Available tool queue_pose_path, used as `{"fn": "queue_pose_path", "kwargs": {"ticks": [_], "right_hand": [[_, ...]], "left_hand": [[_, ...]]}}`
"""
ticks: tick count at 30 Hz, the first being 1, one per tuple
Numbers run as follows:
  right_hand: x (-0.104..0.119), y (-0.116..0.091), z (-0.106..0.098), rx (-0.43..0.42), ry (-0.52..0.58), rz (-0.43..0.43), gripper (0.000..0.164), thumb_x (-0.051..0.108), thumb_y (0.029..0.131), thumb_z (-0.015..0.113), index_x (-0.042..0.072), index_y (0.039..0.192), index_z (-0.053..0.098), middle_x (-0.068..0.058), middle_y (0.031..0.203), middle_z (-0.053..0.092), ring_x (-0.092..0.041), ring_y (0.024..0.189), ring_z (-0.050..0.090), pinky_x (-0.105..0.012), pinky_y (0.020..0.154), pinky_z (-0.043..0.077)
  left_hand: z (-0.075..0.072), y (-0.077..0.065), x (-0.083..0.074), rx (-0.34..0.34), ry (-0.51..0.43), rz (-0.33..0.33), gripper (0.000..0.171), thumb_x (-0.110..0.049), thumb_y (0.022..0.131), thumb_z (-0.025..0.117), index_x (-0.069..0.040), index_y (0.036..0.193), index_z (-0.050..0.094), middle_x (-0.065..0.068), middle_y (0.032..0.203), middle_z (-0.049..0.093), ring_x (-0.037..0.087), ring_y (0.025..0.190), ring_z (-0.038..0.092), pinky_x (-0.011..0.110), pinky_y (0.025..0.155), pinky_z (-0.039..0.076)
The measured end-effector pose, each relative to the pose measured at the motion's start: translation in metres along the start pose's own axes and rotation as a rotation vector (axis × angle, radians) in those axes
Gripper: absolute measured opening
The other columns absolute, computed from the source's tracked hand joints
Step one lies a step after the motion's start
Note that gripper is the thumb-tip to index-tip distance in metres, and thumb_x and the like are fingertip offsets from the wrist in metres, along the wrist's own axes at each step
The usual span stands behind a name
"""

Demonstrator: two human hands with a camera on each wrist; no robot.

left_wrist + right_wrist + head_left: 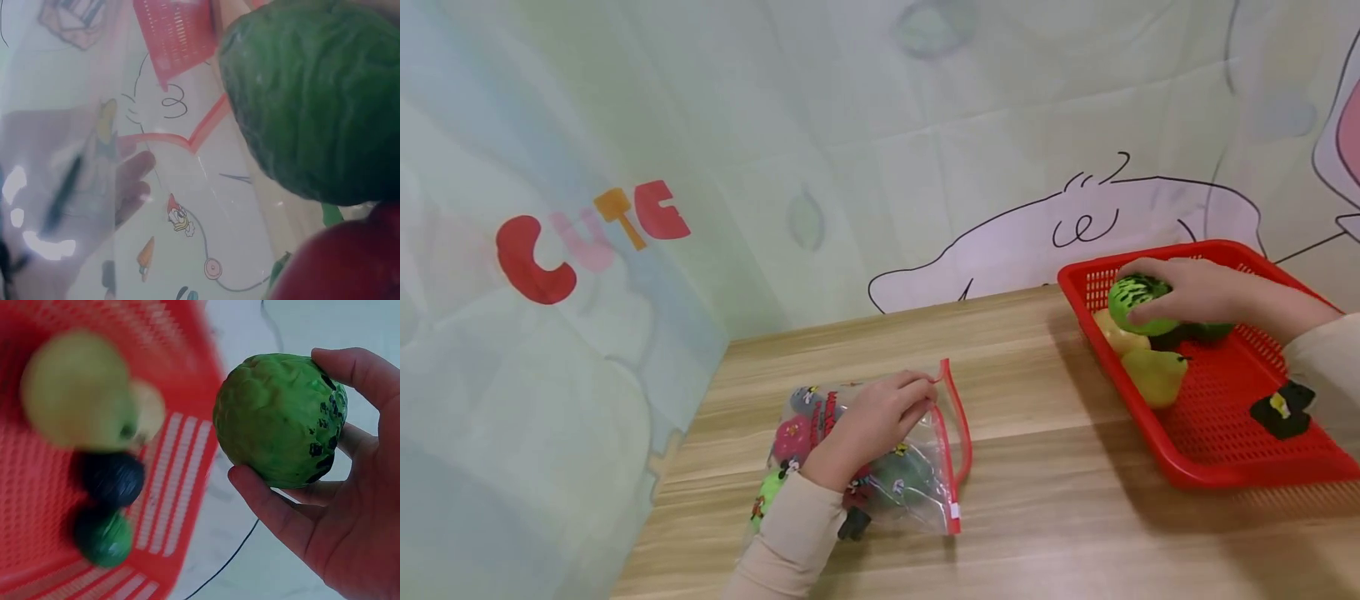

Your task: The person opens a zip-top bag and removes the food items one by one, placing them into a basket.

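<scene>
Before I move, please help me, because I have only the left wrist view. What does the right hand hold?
Observer: The right hand holds a green fruit with black marks.
Operator: Thank you. From my side I see the basket only from outside. Does something lie in it?
Observer: Yes, a pear lies in it.
</scene>
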State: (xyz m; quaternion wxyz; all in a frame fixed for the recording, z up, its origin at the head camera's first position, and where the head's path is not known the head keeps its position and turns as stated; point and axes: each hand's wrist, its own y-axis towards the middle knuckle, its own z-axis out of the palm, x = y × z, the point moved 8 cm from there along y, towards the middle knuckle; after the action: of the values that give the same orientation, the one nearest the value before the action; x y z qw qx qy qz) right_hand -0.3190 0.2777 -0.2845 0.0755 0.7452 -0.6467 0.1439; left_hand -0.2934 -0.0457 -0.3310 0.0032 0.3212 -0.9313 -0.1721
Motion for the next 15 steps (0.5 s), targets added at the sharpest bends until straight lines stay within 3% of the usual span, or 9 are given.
{"fn": "queue_pose_path", "kwargs": {"ticks": [5, 11, 15], "right_hand": [[-0.04, 0.003, 0.002, 0.016, 0.036, 0.059, 0.068, 0.045, 0.081, 0.063, 0.006, 0.131, 0.038, -0.027, 0.112, 0.05, -0.04, 0.094, 0.047, -0.048, 0.068, 0.05], [-0.066, 0.004, 0.008, 0.034, 0.071, 0.061, 0.062, 0.04, 0.084, 0.061, 0.001, 0.127, 0.039, -0.026, 0.106, 0.05, -0.039, 0.092, 0.047, -0.046, 0.069, 0.047], [-0.078, 0.006, 0.02, 0.127, 0.153, 0.076, 0.064, 0.036, 0.084, 0.062, -0.004, 0.126, 0.036, -0.027, 0.106, 0.047, -0.038, 0.092, 0.046, -0.043, 0.071, 0.05]], "left_hand": [[0.0, -0.001, 0.001, 0.016, -0.006, -0.018, 0.016, -0.022, 0.089, 0.06, -0.021, 0.105, 0.062, -0.003, 0.116, 0.062, 0.012, 0.103, 0.061, 0.027, 0.091, 0.05], [-0.003, -0.001, 0.001, 0.004, -0.018, -0.027, 0.016, -0.023, 0.089, 0.06, -0.021, 0.105, 0.062, -0.003, 0.116, 0.062, 0.012, 0.104, 0.061, 0.026, 0.091, 0.049], [-0.004, -0.001, 0.0, 0.003, -0.006, -0.024, 0.016, -0.023, 0.089, 0.06, -0.021, 0.105, 0.062, -0.003, 0.116, 0.062, 0.012, 0.104, 0.061, 0.026, 0.091, 0.049]]}}
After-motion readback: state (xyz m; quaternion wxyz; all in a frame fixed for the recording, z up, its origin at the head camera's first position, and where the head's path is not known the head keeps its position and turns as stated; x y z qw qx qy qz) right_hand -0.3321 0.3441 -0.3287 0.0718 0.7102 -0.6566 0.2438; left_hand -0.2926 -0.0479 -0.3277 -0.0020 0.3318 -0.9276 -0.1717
